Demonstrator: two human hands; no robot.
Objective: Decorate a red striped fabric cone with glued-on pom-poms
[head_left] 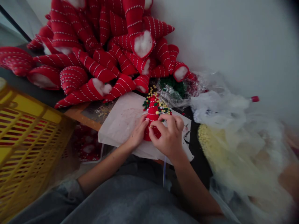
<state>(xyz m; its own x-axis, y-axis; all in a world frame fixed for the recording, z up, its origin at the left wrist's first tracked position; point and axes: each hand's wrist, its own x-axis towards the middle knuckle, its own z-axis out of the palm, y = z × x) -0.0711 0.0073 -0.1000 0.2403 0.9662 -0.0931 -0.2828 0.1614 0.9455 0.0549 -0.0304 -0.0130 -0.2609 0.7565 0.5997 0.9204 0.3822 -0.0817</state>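
Hands meet over a small red fabric cone with white stitched stripes (pixel 153 119), which lies on a sheet of white paper (pixel 123 121) spread on the dark table (pixel 198 149). The left hand (pixel 137 133) presses its fingers against the cone's left side, steadying it. The right hand (pixel 169 135) curls over the cone's lower right part, thumb and forefinger pinched together on the fabric; whether something thin sits between them cannot be told. Tiny green, yellow and red pompoms (pixel 155 101) lie clustered around the cone's tip. Behind them rises a heap of stuffed red striped cones with white filling (pixel 105 53), stacked against the white wall (pixel 233 40). A yellow plastic crate (pixel 28 137) stands to the left, and crumpled clear plastic bags (pixel 224 112) lie to the right.
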